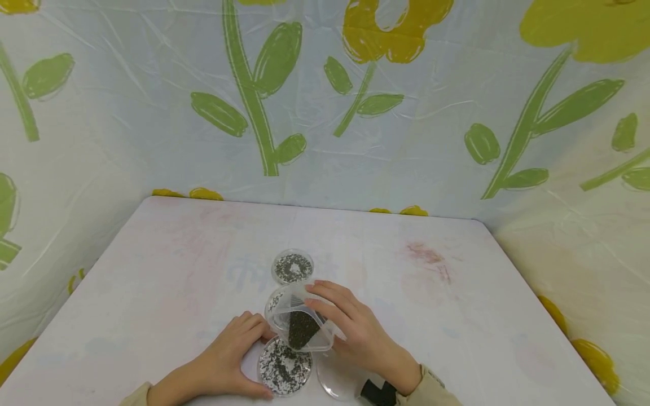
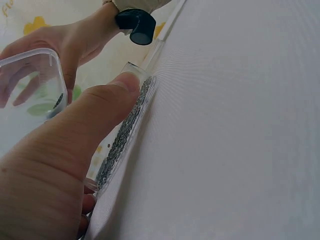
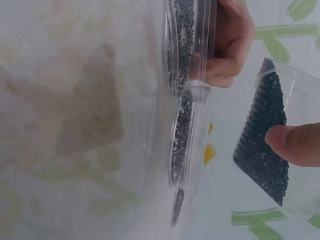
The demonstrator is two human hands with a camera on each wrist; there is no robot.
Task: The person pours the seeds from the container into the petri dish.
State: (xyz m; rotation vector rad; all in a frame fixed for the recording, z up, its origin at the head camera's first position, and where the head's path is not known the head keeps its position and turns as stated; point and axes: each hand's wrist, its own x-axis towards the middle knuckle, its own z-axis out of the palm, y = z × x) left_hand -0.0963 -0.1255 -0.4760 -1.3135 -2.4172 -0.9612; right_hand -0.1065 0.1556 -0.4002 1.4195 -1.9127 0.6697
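Note:
My right hand (image 1: 363, 327) holds a clear plastic container (image 1: 325, 343), tilted, with dark granules (image 1: 303, 330) gathered in one corner. In the right wrist view its thumb presses on the container's wall, in front of the granules (image 3: 262, 140). Beneath the container, the nearest round clear dish (image 1: 285, 369) bears a scattered layer of dark granules over white. My left hand (image 1: 231, 355) grips this dish by its side, thumb near and fingers beyond; in the left wrist view the thumb (image 2: 107, 102) lies on its rim. The container partly hides a middle dish (image 1: 273, 301).
A third round dish (image 1: 293, 267) with similar dark granules stands farthest back in the row. To the right of the nearest dish lies a clear round piece (image 1: 335, 378), partly under the right forearm. A black device (image 1: 378, 393) sits at the right wrist. Flowered cloth (image 1: 431, 141) walls the white table (image 1: 167, 270).

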